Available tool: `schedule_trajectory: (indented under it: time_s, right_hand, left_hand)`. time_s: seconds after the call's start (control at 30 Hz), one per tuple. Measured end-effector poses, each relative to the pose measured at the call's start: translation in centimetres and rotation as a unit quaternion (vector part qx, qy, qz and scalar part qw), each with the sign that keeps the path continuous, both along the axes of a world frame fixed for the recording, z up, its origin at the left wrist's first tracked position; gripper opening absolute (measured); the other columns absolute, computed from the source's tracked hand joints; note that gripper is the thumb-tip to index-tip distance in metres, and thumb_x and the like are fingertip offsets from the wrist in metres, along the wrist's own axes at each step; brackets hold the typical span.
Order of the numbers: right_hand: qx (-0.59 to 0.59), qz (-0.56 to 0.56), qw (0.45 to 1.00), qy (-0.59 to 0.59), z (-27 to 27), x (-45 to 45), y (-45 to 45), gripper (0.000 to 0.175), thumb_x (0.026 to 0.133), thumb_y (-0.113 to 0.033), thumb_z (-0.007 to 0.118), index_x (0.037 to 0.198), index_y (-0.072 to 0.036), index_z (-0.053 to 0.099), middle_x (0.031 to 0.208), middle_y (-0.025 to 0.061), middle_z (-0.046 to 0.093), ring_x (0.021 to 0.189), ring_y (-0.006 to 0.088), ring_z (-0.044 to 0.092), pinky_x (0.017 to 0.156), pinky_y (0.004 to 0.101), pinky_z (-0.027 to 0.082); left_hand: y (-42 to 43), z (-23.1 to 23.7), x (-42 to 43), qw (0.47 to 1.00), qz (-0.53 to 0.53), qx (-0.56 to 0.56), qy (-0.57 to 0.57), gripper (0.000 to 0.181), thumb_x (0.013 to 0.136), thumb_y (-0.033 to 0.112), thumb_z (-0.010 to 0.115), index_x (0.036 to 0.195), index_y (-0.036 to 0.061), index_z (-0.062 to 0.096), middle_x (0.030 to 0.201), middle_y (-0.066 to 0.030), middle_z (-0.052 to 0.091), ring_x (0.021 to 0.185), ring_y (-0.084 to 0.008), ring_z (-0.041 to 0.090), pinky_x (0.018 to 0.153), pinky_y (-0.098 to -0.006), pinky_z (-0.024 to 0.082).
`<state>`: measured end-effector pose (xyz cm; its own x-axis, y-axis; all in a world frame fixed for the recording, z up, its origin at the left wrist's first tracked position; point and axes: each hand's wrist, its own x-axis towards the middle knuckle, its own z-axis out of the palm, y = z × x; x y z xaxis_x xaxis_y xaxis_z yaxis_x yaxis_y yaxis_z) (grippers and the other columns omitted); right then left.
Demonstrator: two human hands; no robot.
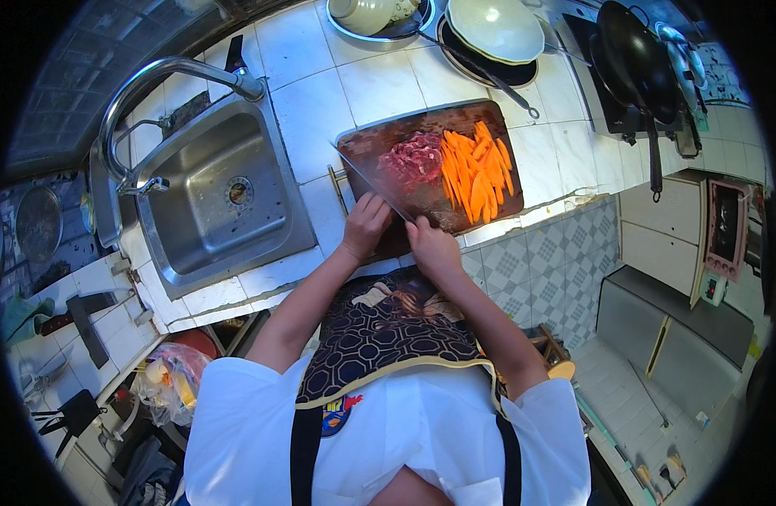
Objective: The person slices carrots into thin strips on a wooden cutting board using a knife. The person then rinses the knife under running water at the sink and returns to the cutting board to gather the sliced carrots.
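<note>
A dark cutting board lies on the tiled counter before me. On it is a small heap of sliced raw red meat, and to its right a pile of orange carrot strips. My right hand grips a kitchen knife at the board's near edge. The blade slants away to the left, its tip by the board's far left corner. Close against the blade's left side, my left hand rests with bent fingers over the board. Whatever may lie under those fingers is hidden.
A steel sink with a curved faucet is to the left. Beyond the board stand a pale plate, a long-handled utensil and a basin holding bowls. At far right a black wok sits on the stove.
</note>
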<state>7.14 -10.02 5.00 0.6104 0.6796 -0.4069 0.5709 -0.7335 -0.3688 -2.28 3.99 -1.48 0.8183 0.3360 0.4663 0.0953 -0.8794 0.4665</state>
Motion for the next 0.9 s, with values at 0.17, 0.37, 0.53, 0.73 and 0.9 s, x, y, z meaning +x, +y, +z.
schedule_trajectory:
  time_s: [0.17, 0.37, 0.53, 0.73, 0.9]
  right_hand:
    - [0.014, 0.002, 1.0, 0.0, -1.9, 0.1, -0.6, 0.034, 0.099, -0.041, 0.043, 0.093, -0.008, 0.051, 0.065, 0.0214, 0.064, 0.062, 0.0424, 0.065, 0.055, 0.0533, 0.051]
    - [-0.02, -0.003, 1.0, -0.002, -0.1, -0.1, -3.7, 0.035, 0.098, -0.039, 0.044, 0.092, -0.006, 0.05, 0.064, 0.0218, 0.063, 0.061, 0.0417, 0.065, 0.055, 0.0535, 0.051]
    - [0.048, 0.022, 0.998, -0.029, -3.0, 0.6, 3.4, 0.037, 0.099, -0.04, 0.043, 0.09, -0.005, 0.054, 0.067, 0.022, 0.065, 0.063, 0.0413, 0.065, 0.058, 0.0527, 0.053]
    - [0.07, -0.017, 0.995, 0.067, -2.2, 3.0, -0.5, 0.047, 0.1, -0.043, 0.037, 0.092, -0.004, 0.061, 0.076, 0.0271, 0.065, 0.076, 0.0462, 0.064, 0.069, 0.0545, 0.051]
    - [0.073, -0.262, 0.916, 0.293, -0.6, 5.9, -4.2, 0.055, 0.1, -0.049, 0.036, 0.086, -0.001, 0.059, 0.078, 0.0245, 0.065, 0.081, 0.0464, 0.063, 0.07, 0.054, 0.048]
  left_hand:
    - [0.1, 0.1, -0.1, 1.0, -0.012, -0.005, 0.005, 0.026, 0.07, 0.006, 0.068, 0.096, 0.0035, 0.062, 0.104, -0.0111, 0.06, 0.101, -0.0302, 0.059, 0.083, -0.0375, 0.051]
    - [-0.5, -0.6, -0.6, 0.998, -0.014, -0.052, 0.041, 0.029, 0.072, 0.003, 0.069, 0.101, 0.0039, 0.063, 0.109, -0.0123, 0.06, 0.106, -0.0333, 0.057, 0.091, -0.0394, 0.049]
    - [-0.2, -0.5, -0.5, 0.997, -0.017, -0.068, 0.033, 0.027, 0.073, 0.004, 0.068, 0.1, 0.0033, 0.062, 0.108, -0.0127, 0.06, 0.106, -0.0333, 0.057, 0.09, -0.0398, 0.049]
    - [-0.4, 0.4, -0.2, 0.999, -0.003, -0.045, 0.012, 0.025, 0.075, 0.003, 0.069, 0.099, 0.0039, 0.063, 0.106, -0.0124, 0.059, 0.104, -0.0317, 0.057, 0.087, -0.0394, 0.05]
    - [-0.8, 1.0, 0.0, 0.996, 0.02, -0.09, 0.003, 0.023, 0.076, 0.002, 0.069, 0.098, 0.0035, 0.064, 0.103, -0.0121, 0.06, 0.1, -0.0308, 0.057, 0.085, -0.0394, 0.051]
